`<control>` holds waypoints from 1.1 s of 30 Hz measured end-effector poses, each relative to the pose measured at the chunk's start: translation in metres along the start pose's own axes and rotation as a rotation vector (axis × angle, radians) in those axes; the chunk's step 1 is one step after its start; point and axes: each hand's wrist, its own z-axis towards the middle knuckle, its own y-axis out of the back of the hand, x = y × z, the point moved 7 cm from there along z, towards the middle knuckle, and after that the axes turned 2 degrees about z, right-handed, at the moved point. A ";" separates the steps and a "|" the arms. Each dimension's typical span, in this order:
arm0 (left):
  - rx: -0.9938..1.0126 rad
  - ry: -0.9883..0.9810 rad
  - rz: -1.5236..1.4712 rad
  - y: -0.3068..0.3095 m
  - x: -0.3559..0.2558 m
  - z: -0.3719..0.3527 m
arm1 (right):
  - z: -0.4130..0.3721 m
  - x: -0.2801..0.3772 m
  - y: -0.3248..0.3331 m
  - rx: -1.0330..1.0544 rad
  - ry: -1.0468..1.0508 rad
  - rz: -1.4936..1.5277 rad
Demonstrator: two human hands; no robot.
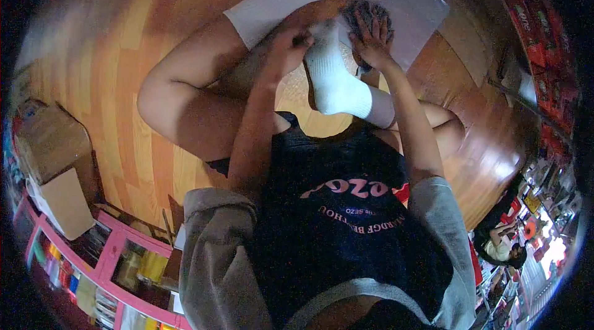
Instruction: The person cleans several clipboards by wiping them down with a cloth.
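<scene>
My left hand [289, 48] is closed, its fingers curled together beside the toe of a white sock [339, 85] on one foot. Whatever those fingers hold, if anything, is blurred and too small to make out. My right hand [373, 39] lies with spread fingers on a dark grey, mottled, crumpled bundle [354, 13]. That bundle rests at the near edge of a grey clipboard [408, 26] with a metal clip. A second white sock [278, 2] covers the other foot, farther ahead and to the left.
I sit cross-legged on a wood-plank floor [133, 113]. Cardboard boxes [52, 141] and a pink-framed cabinet [111, 249] stand at the left. Red packages [544, 45] line the right side. A flat brown board [464, 54] lies beside the clipboard. Another person [500, 246] is at the lower right.
</scene>
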 end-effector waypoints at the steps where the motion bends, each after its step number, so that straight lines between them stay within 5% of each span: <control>1: 0.026 0.152 -0.319 0.002 0.002 -0.003 | 0.000 0.000 0.001 -0.015 0.016 0.018; 3: 0.054 0.304 -0.637 -0.003 0.010 -0.007 | 0.000 -0.001 -0.001 0.006 -0.005 0.022; 12: -0.020 0.295 -0.864 0.021 0.002 -0.005 | 0.000 0.001 0.001 -0.005 -0.010 0.010; 15: -0.139 0.464 -0.826 0.022 0.029 -0.003 | 0.000 0.001 0.001 0.003 -0.014 0.007; 17: -0.120 0.117 0.174 0.029 0.012 0.002 | -0.001 0.000 -0.001 -0.002 -0.013 0.005; 21: -0.007 0.133 0.392 -0.005 0.029 -0.001 | -0.001 0.003 0.001 -0.009 -0.030 -0.012; 24: 0.152 0.122 0.261 -0.007 -0.002 -0.001 | -0.002 0.003 0.003 -0.007 -0.017 0.015; 26: 0.003 -0.134 0.217 -0.003 -0.015 0.007 | -0.002 0.002 0.002 -0.006 -0.014 0.036; 30: 0.083 0.004 0.261 -0.013 -0.007 0.008 | -0.001 0.000 0.000 -0.057 0.020 0.019; 33: -0.014 -0.223 0.270 -0.015 -0.005 0.012 | -0.001 0.003 0.002 -0.060 0.023 0.021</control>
